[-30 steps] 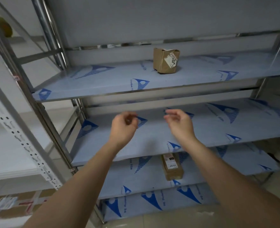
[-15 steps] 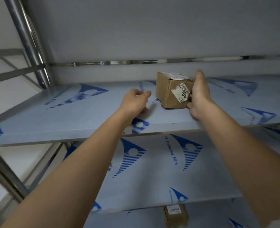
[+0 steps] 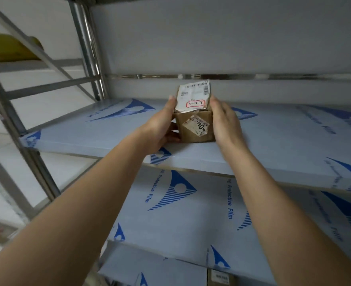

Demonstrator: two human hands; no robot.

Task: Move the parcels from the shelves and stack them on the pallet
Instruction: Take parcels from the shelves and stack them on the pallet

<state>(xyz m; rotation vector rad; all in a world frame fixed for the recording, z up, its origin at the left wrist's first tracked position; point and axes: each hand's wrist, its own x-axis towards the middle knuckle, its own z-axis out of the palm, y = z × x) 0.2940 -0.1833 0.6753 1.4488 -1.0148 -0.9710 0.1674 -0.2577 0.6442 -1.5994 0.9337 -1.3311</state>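
Note:
A small brown cardboard parcel (image 3: 195, 122) with a white shipping label on top and a worn sticker on its front sits on the upper shelf (image 3: 87, 131), which is covered in blue-printed protective film. My left hand (image 3: 160, 129) grips its left side, fingers along the side and thumb low at the front. On the parcel's right side my right hand (image 3: 225, 124) holds it with fingers wrapped round. The parcel's bottom edge is at the shelf surface near the front. A second brown parcel (image 3: 220, 277) shows partly at the bottom edge, on a lower shelf.
Steel uprights and braces (image 3: 87, 52) frame the rack on the left. A lower film-covered shelf (image 3: 180, 213) lies under my forearms. Something yellow (image 3: 9, 48) lies on a neighbouring rack at upper left. A grey wall backs the shelves.
Both hands rose from the middle shelf to the upper one. The right hand reached the parcel first, then the left closed on its other side; the parcel has turned and come forward.

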